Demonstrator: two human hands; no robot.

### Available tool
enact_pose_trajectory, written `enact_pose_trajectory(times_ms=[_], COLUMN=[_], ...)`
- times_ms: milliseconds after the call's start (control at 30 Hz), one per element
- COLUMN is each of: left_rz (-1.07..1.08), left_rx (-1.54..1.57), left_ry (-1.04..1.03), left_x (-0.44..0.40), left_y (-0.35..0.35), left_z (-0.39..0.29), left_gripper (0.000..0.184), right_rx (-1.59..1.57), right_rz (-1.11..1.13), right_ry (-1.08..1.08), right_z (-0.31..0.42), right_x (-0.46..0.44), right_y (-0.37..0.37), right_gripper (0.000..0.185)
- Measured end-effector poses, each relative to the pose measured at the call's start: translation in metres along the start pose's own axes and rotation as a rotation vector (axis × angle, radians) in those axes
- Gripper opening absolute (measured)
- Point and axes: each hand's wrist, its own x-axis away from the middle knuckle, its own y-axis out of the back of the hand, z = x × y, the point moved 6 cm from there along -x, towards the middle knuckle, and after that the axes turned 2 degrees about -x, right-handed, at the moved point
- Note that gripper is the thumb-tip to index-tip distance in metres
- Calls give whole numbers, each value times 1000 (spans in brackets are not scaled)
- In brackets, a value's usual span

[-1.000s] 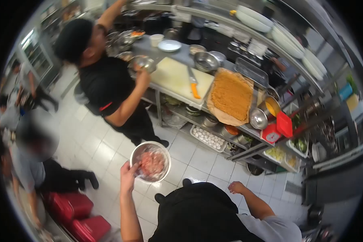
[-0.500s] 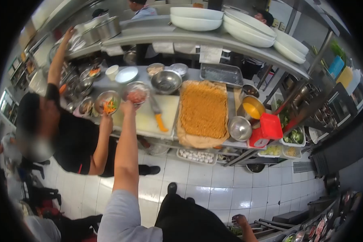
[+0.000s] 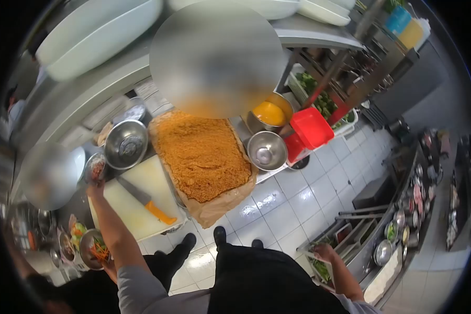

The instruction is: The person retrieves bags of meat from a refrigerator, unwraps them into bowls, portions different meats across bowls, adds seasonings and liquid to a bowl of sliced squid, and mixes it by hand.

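Observation:
My left hand grips the near side of a small metal bowl of pinkish chopped meat, beside the cutting board. On the board lies a knife with an orange handle. A larger steel bowl stands just right of the meat bowl. My right hand is low on the right, at the edge of an open compartment with green leaves; its fingers are too small and dark to read. A co-worker's hand supports a bowl of cut vegetables.
A paper-lined slab of orange-brown crumbs covers the middle of the counter. An empty steel bowl, a pot of yellow liquid and a red scale stand to its right. White dishes sit on the shelf above.
My view has swung to the right. My left hand still has the meat bowl. My right hand has come to the compartment with greens. The co-worker keeps the vegetable bowl.

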Motion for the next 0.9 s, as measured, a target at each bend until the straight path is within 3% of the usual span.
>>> enact_pose_trajectory(times_ms=[33, 67, 100, 133, 167, 200, 233, 267, 300, 333, 367, 400, 467, 567, 600, 633, 667, 700, 733, 767, 833, 900], left_rz=[130, -93, -311, -306, -286, -80, 128, 421, 506, 701, 808, 732, 735, 956, 842, 911, 1065, 1025, 845, 769, 824, 830], left_rx=[-78, -269, -458, -762, -1037, -892, -749, -666, -748, -988, -929, -1182, -1420, -1644, -1577, -1615, -924, -767, -974, -1127, -1093, -1094], left_ry=[-8, -4, -11, -371, -757, -712, -652, -762, -462, -719, -690, -185, -777, -720, -658, -868, -313, -108, -103, -62, -122, 26], left_x=[19, 39, 66, 101, 157, 198, 239, 267, 337, 326, 402, 477, 513, 487, 471, 476, 519, 535, 560, 543, 604, 611], left_y=[-6, -6, -15, -43, -89, -127, -163, -193, -238, -256, -306, -354, -402, -422, -412, -400, -400, -386, -380, -356, -350, -330], left_z=[-13, -27, -37, -57, -66, -41, -14, 39, 83, 155, 178, 183, 227, 294, 303, 294, 280, 276, 261, 261, 254, 295], left_gripper=[28, 25, 23, 27, 32, 32, 31, 28, 23, 26, 29, 31, 35, 40, 34, 27, 28, 35, 38, 36, 31, 32], right_rx=[-95, -184, -240, -591, -742, -968, -842, -872, -855, -834, -807, -823, -783, -936, -962, -981, -960, -1071, -1066, -1162, -1087, -1060], right_rz=[-236, -331, -285, -230, -194, -177, -218, -273, -242, -270, -298, -311, -305, -432, -481, -549, -650, -664, -821, -834, -993, -1095], right_ry=[236, 202, 53, -161, -226, -438, -394, -391, -390, -364, -330, -330, -282, -289, -264, -276, -294, -282, -163, -46, 196, 451], right_z=[21, 28, 30, 8, 25, 43, 50, 51, 49, 42, 35, 25, 15, -13, -22, -37, -37, -34, -32, -20, 5, 21], right_x=[-5, -15, -28, -46, -51, -53, -57, -59, -62, -64, -68, -68, -59, -35, -36, -29, -17, -4, -6, -1, 15, 22], right_y=[32, 44, 50, 25, 50, 78, 96, 101, 103, 96, 91, 91, 97, 103, 101, 100, 117, 136, 147, 175, 239, 276], right_gripper=[21, 22, 25, 26, 25, 30, 36, 38, 38, 38, 38, 38, 39, 36, 33, 31, 25, 24, 22, 20, 19, 22])
